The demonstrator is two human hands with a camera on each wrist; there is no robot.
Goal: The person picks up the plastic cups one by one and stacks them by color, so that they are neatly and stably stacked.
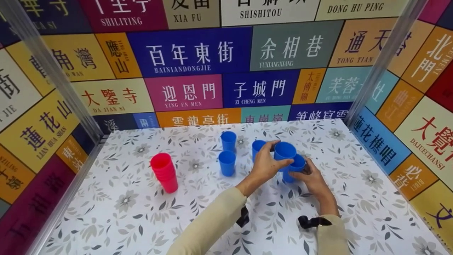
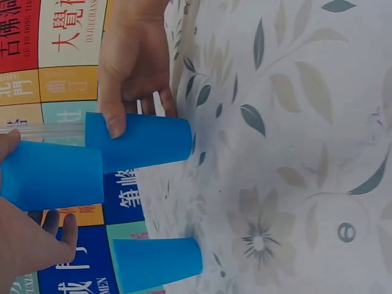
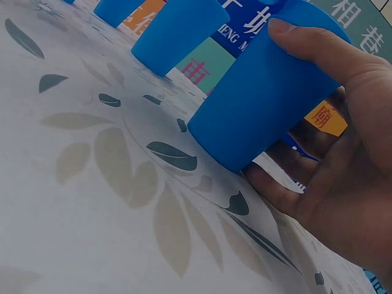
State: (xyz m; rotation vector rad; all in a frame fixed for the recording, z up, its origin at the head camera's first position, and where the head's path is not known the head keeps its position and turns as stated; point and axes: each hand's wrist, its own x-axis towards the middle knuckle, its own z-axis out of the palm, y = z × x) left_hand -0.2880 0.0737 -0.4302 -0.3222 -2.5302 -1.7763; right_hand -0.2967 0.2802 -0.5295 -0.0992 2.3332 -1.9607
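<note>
I have a blue, tapered, plastic-looking cup [image 1: 284,153] upright in the left hand [image 1: 267,163], its base raised clear of the desk [image 1: 124,223]; that grip is closed around the cup's sides, thumb on the near side. Just to the right and nearer, the right hand [image 1: 313,177] holds a second blue cup [image 1: 295,168] low over the surface, thumb near the rim and fingers round the other side; I can't tell whether its base touches down. Beyond the left hand, partly hidden, stands a third blue cup [image 1: 258,147]. Further left I see two more, a far blue cup [image 1: 228,141] and a near blue cup [image 1: 227,163], close in line. Well apart, at the left, stands a nested stack of red cups [image 1: 164,173]. The desk's cover is white with grey flowers and leaves, and behind it rises a wall of coloured, lettered panels [image 1: 187,53].
</note>
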